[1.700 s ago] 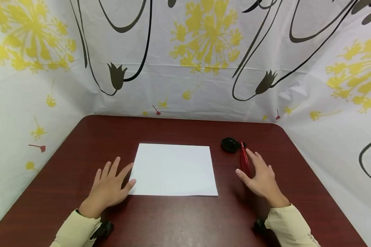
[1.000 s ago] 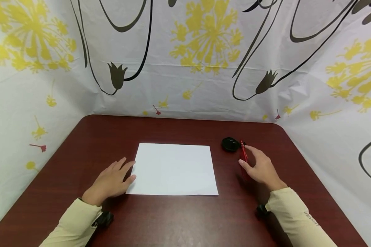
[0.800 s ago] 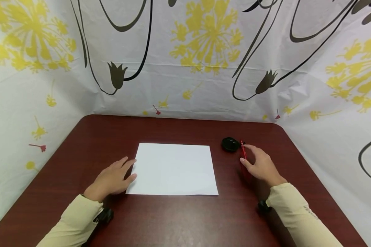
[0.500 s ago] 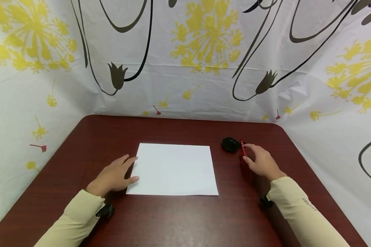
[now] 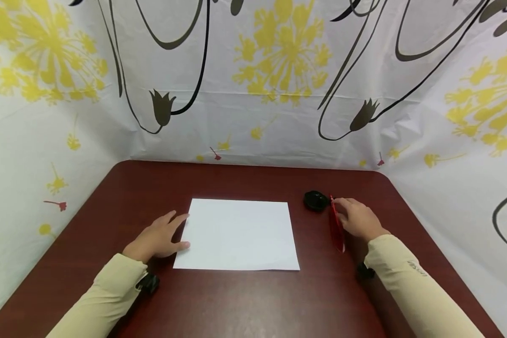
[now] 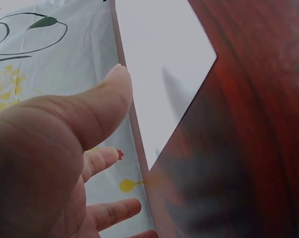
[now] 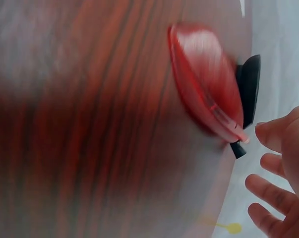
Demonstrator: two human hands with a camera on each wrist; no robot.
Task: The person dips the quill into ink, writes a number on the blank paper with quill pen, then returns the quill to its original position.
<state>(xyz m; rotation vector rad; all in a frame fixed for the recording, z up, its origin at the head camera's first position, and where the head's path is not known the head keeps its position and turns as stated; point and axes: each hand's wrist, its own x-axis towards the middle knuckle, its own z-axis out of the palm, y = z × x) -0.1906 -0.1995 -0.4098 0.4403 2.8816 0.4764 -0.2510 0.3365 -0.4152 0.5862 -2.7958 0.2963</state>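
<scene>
My left hand (image 5: 156, 237) lies at the left edge of a white sheet of paper (image 5: 241, 234), fingers spread and thumb reaching over the edge. In the left wrist view, the thumb (image 6: 97, 109) stands apart from the fingers with nothing between them. On the right, my right hand (image 5: 357, 218) is beside a thin, glossy red leaf-shaped object (image 5: 337, 230) that stands on its edge. Its fingertips are close to the far end; the right wrist view shows a small gap between the thumb (image 7: 278, 130) and the red object (image 7: 209, 74), whose exact kind is unclear.
A rounded black object (image 5: 315, 200) sits just left of the red object's far end. Everything stands on a dark red-brown table (image 5: 245, 305). A white patterned cloth (image 5: 194, 126) rises behind and at both sides.
Both hands have drawn nearer their objects; the left thumb now overlaps the paper's edge. The right hand has moved rightward along the red object, and the object's near end shows again.
</scene>
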